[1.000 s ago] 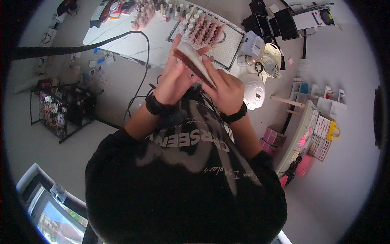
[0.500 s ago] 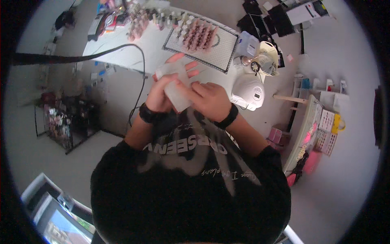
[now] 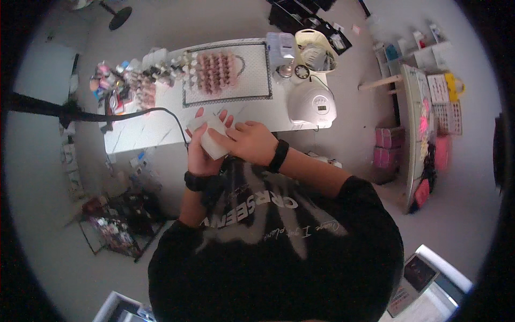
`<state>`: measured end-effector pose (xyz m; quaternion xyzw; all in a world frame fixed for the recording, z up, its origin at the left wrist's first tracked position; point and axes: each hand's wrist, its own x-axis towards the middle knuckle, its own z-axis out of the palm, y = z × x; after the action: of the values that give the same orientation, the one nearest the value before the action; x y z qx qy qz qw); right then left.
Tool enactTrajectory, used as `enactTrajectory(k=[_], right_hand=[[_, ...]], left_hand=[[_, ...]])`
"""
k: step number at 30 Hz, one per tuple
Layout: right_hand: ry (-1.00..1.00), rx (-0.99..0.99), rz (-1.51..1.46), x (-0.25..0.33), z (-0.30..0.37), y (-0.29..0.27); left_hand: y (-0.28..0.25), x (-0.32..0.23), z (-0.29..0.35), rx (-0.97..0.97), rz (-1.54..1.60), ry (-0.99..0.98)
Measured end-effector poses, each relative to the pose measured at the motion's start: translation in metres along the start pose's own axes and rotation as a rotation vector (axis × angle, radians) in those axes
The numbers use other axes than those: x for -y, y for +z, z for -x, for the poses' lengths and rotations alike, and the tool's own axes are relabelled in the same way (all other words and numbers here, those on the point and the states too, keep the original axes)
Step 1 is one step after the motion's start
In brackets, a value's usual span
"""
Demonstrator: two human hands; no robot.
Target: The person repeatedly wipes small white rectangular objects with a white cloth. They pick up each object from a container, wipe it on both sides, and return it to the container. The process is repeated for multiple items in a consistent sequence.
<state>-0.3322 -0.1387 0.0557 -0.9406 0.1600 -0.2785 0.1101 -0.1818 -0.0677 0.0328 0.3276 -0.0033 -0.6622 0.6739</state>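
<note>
Just in front of my chest, at the table's near edge, both hands hold a white, flat, roughly rectangular piece (image 3: 214, 144) that looks like a soft folded wipe. Its exact kind is hard to make out. My left hand (image 3: 201, 154) lies palm up beneath it, fingertips showing past its far edge and thumb folded over its top. From the right, my right hand (image 3: 254, 144) presses its curled fingers onto the upper face. Both wrists carry dark bands.
Beyond my hands stands a white marbled table (image 3: 139, 134). On it are a lace-edged mat (image 3: 255, 80) with pink curled pieces (image 3: 215, 72), a white nail lamp (image 3: 306, 104), a cream basket (image 3: 328, 64) and clustered small bottles (image 3: 142, 94). A black cable (image 3: 166, 111) runs at the left.
The view has turned and shifted, so the table lies straighter and my hands appear lower and further left. Both hands still hold the white piece, now tilted a little differently.
</note>
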Motion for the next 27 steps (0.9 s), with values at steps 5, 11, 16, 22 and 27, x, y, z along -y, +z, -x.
enactTrajectory(k=[5,11,16,22,27], right_hand=[[0.102,-0.023,-0.105,-0.032,0.027,-0.015],[0.355,0.001,-0.393,-0.1,0.052,-0.056],[0.838,0.066,-0.476,-0.234,0.094,-0.051],[0.759,0.524,0.227,-0.367,0.107,-0.048],[0.663,0.943,0.281,-0.43,0.093,0.0]], left_hand=[[0.009,0.03,-0.03,-0.072,-0.036,-0.05],[0.028,0.047,-0.075,0.003,0.101,-0.093],[0.042,0.067,-0.11,-0.027,0.124,-0.085],[0.068,0.087,-0.133,-0.12,0.117,-0.11],[0.068,0.106,-0.136,-0.118,0.06,-0.037]])
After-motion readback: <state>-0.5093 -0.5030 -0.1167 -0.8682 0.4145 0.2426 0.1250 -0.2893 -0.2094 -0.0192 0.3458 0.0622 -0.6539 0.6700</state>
